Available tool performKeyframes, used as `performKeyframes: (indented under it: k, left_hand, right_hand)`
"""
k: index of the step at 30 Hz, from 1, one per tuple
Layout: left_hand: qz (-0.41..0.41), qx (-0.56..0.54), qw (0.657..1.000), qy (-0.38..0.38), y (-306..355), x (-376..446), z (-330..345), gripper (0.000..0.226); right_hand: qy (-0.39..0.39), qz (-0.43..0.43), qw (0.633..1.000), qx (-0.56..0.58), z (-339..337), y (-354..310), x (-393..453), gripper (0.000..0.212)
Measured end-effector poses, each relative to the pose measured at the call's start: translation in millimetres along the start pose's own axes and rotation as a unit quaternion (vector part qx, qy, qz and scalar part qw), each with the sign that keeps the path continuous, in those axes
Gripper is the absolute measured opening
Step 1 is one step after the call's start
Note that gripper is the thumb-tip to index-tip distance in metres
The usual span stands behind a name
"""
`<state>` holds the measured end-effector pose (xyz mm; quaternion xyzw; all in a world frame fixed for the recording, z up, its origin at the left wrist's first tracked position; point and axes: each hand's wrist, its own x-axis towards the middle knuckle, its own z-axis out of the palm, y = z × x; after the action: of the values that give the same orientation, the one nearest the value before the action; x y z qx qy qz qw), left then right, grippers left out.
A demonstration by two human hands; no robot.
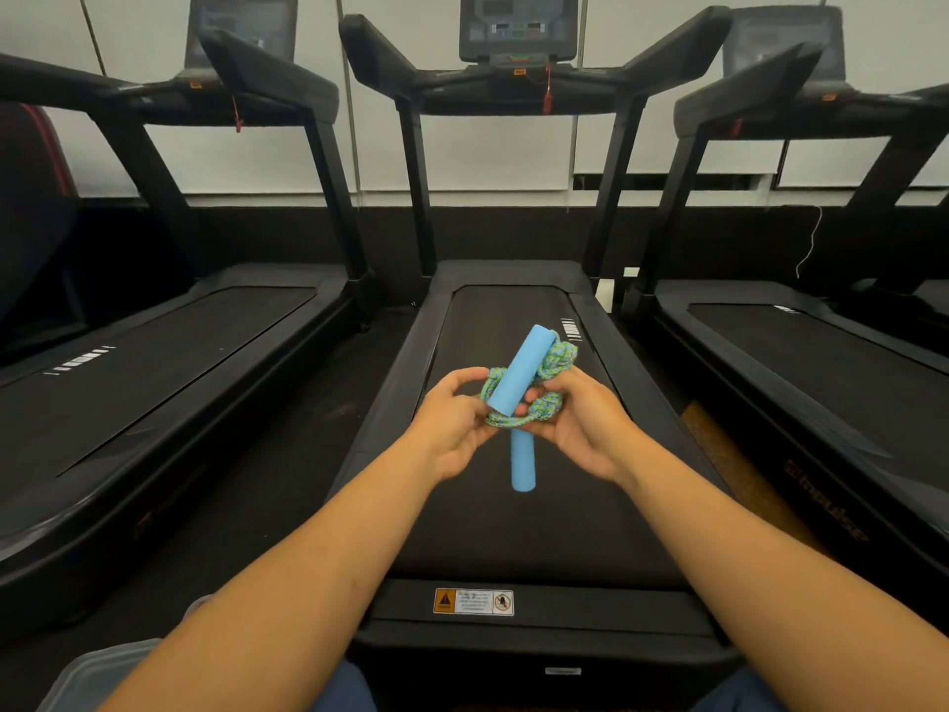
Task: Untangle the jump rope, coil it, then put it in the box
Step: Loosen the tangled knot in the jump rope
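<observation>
Jump rope (pixel 534 388), blue foam handles, green-blue cord knotted: grasped by left hand (pixel 452 429) and right hand (pixel 580 429) above treadmill belt (pixel 513 531).

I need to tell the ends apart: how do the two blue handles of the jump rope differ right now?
The upper handle tilts up and away, lying over the knotted rope; the lower handle hangs straight down below the hands. The upper shows full length, the lower is partly hidden. Both are plain blue foam cylinders.

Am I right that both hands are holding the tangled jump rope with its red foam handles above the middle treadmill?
Not quite: the head view shows the foam handles are light blue, not red. The rest stands: both the left hand and right hand hold the tangled jump rope above the middle treadmill.
</observation>
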<state>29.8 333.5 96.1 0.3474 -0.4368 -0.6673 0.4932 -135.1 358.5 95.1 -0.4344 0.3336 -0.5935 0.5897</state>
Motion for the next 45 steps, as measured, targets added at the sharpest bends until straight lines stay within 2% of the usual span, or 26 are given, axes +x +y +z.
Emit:
performKeyframes:
  k: [3, 6, 7, 9, 10, 13, 15, 17, 20, 25, 28, 35, 40, 43, 45]
  left_hand:
    - [0.059, 0.095, 0.994, -0.008, -3, -4, 4, 0.044]
    - [0.080, 0.120, 0.989, -0.026, -2, -7, 7, 0.017]
    - [0.072, 0.117, 0.990, -0.038, -1, -10, 8, 0.015]
    - [0.067, 0.153, 0.985, -0.053, -2, -10, 7, 0.035]
    - [0.085, 0.210, 0.972, -0.057, -4, -10, 7, 0.039]
    - [0.155, 0.337, 0.928, -0.027, -13, -7, 4, 0.036]
    - [0.174, 0.340, 0.924, 0.019, -12, -4, -1, 0.028]
    - [0.163, 0.359, 0.919, 0.030, -10, 1, -5, 0.030]
    - [0.159, 0.383, 0.910, 0.013, -8, 2, -8, 0.030]
    - [0.167, 0.336, 0.927, -0.018, -2, 1, -11, 0.026]
    - [0.184, 0.305, 0.934, -0.003, 4, 0, -14, 0.022]
    - [0.174, 0.382, 0.908, 0.006, -1, 3, -22, 0.019]
    - [0.214, 0.454, 0.864, 0.028, -13, 8, -18, 0.028]
    - [0.208, 0.423, 0.882, 0.018, -13, 7, -15, 0.039]
    - [0.206, 0.400, 0.893, -0.019, -10, 2, -13, 0.045]
  right_hand:
    - [0.032, 0.000, 0.998, -0.052, 3, 3, 1, 0.027]
    - [0.085, -0.013, 0.986, -0.141, 1, 5, 3, 0.020]
    - [0.098, -0.025, 0.980, -0.174, 0, 7, 4, 0.019]
    - [0.112, -0.059, 0.961, -0.244, -3, 9, 2, 0.023]
    - [0.113, -0.074, 0.951, -0.279, -2, 10, 1, 0.023]
    - [0.112, -0.109, 0.915, -0.372, -4, 13, -1, 0.017]
    - [0.123, -0.139, 0.881, -0.435, -8, 11, 0, 0.015]
    - [0.122, -0.165, 0.856, -0.475, -12, 7, 1, 0.019]
    - [0.090, -0.178, 0.845, -0.496, -13, 4, -2, 0.021]
    - [0.085, -0.160, 0.847, -0.500, -16, 2, 0, 0.021]
    - [0.088, -0.156, 0.826, -0.535, -19, -1, 0, 0.022]
    - [0.085, -0.185, 0.760, -0.617, -12, 2, 0, 0.019]
    - [0.067, -0.156, 0.772, -0.613, 4, 16, -3, 0.025]
    - [0.060, -0.112, 0.799, -0.588, 14, 21, 0, 0.032]
    - [0.052, -0.077, 0.816, -0.571, 18, 19, 2, 0.036]
